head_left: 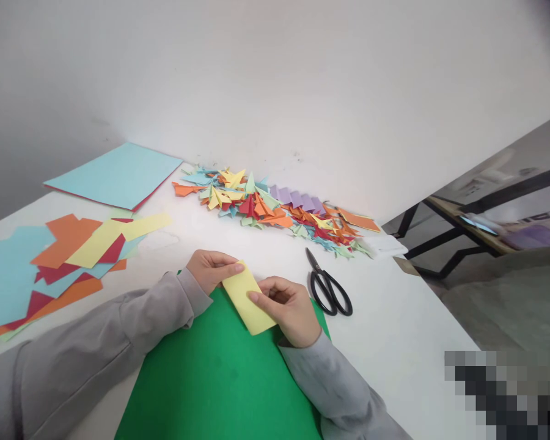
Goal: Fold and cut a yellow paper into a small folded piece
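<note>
Between my two hands is a small yellow rectangle of paper (246,305), tilted above a green sheet (211,373). My left hand (211,269) pinches its upper left corner, thumb on top. On the right edge, my right hand (291,305) grips the paper with the thumb pressed on its face; the other fingers are partly hidden behind it. A pair of scissors (327,284) with black handles lies just right of my right hand, blades pointing away from me.
Cut paper pieces (73,250) in several colours lie at the left. Behind them is a stack of blue and red sheets (119,174). Folded paper planes (256,201) pile along the wall, beside an accordion-folded purple paper (297,198). The white table's right edge (449,318) slopes away.
</note>
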`<state>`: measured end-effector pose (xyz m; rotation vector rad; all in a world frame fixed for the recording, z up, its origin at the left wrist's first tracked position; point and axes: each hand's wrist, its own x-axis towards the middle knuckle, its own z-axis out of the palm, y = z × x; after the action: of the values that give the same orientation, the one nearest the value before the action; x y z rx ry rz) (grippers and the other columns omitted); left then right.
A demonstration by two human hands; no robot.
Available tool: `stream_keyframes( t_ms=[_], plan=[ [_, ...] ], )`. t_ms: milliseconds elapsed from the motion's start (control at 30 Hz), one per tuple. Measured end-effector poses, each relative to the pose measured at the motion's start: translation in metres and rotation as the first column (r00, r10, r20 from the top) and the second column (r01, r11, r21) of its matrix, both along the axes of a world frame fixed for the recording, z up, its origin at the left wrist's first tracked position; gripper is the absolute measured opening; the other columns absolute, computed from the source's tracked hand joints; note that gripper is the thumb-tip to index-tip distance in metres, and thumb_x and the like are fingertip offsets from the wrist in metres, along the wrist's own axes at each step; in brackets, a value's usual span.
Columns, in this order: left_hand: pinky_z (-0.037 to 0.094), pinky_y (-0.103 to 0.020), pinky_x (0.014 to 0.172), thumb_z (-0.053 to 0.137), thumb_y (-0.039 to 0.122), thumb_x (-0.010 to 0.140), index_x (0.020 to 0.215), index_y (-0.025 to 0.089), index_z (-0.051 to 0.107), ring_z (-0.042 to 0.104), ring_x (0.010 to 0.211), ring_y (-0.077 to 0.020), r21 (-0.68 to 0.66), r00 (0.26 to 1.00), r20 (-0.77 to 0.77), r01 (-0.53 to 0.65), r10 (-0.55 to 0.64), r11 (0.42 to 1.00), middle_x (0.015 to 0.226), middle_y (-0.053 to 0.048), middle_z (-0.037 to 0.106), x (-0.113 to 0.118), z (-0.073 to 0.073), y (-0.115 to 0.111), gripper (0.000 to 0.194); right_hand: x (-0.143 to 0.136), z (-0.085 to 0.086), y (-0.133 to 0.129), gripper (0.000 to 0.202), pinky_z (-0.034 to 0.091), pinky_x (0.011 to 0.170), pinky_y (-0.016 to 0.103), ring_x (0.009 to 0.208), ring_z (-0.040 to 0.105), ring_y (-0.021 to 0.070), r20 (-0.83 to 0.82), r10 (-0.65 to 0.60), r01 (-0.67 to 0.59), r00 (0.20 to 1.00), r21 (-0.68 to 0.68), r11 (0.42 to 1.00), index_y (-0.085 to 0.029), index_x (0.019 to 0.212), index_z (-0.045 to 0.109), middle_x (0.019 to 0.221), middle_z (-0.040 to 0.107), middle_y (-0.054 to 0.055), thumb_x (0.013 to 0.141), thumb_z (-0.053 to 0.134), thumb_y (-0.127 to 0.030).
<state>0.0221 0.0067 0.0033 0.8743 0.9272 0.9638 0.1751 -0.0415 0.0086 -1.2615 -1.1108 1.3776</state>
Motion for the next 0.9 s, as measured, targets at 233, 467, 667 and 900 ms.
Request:
stream_keyframes(
  t_ms=[233, 467, 667, 900],
  plan=[
    [0.045, -0.02, 0.043, 0.075, 0.027, 0.048, 0.06, 0.012, 0.068, 0.055, 0.043, -0.0094, 0.003, 1.0, 0.019, 0.013, -0.013, 1.0, 0.051, -0.001, 0.064, 0.0001, -0.0024, 0.0015, 0.02, 0.0016, -0.003, 0.0013, 0.019, 0.033, 0.042, 0.02, 0.043, 0.046, 0.0071, 0.023, -0.007, 0.008, 1.0, -0.011, 1.0, -0.015, 0.057, 0.063, 0.048, 0.059, -0.002, 0.051, 0.076, -0.027],
    [0.043, -0.021, 0.044, 0.073, 0.023, 0.052, 0.059, 0.013, 0.068, 0.053, 0.042, -0.0086, 0.067, 0.998, -0.033, 0.056, -0.054, 0.996, 0.049, -0.001, 0.064, -0.0013, -0.0003, -0.0008, 0.014, 0.0007, -0.0002, 0.0013, 0.023, 0.033, 0.041, 0.02, 0.042, 0.046, 0.0069, -0.01, 0.077, -0.077, 0.997, -0.053, 0.996, -0.014, 0.055, 0.059, 0.046, 0.058, -0.003, 0.051, 0.076, -0.029],
    [0.041, -0.019, 0.043, 0.07, 0.023, 0.056, 0.06, 0.013, 0.069, 0.053, 0.043, -0.0086, 0.166, 0.987, -0.136, 0.112, -0.09, 0.98, 0.05, -0.002, 0.065, -0.0017, 0.0002, -0.004, 0.011, 0.0004, -0.0036, -0.0004, 0.023, 0.029, 0.039, 0.02, 0.041, 0.042, 0.0066, 0.033, 0.08, -0.079, 0.996, -0.027, 0.997, -0.015, 0.056, 0.059, 0.047, 0.056, -0.003, 0.057, 0.072, -0.034],
    [0.042, -0.021, 0.044, 0.071, 0.023, 0.054, 0.059, 0.013, 0.069, 0.053, 0.043, -0.0093, 0.136, 0.99, -0.105, 0.11, -0.096, 0.985, 0.05, -0.002, 0.065, -0.0012, -0.0007, -0.0022, 0.012, 0.0005, -0.0055, -0.001, 0.025, 0.027, 0.038, 0.021, 0.04, 0.039, 0.0068, 0.105, 0.05, -0.053, 0.993, 0.024, 0.998, -0.016, 0.055, 0.057, 0.044, 0.051, -0.003, 0.057, 0.072, -0.035]
  ],
)
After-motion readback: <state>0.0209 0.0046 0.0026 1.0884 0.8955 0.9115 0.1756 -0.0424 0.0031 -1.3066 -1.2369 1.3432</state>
